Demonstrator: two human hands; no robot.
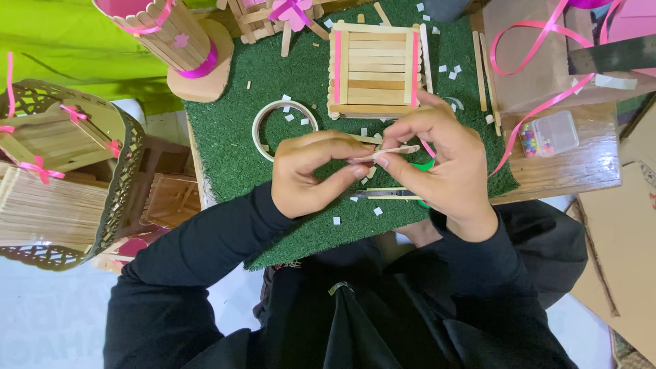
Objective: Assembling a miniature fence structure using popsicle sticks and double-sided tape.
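My left hand [311,171] and my right hand [437,160] meet over a green artificial-grass mat [239,150]. Both pinch a thin wooden craft stick [396,150] between thumb and fingertips, the stick lying roughly level between them. Under my right hand lie scissors [389,194] with green handles, mostly hidden. Just beyond my hands sits a square tray of wooden sticks [374,68] with pink strips along two sides. A roll of tape [283,126] lies on the mat left of the hands.
A stick-built cylinder with pink ribbon [171,34] stands at the back left. A lace-edged basket of stick models [55,171] is at far left. Pink ribbon [540,109], a small clear bead box [550,133] and cardboard [622,232] lie right. White paper bits dot the mat.
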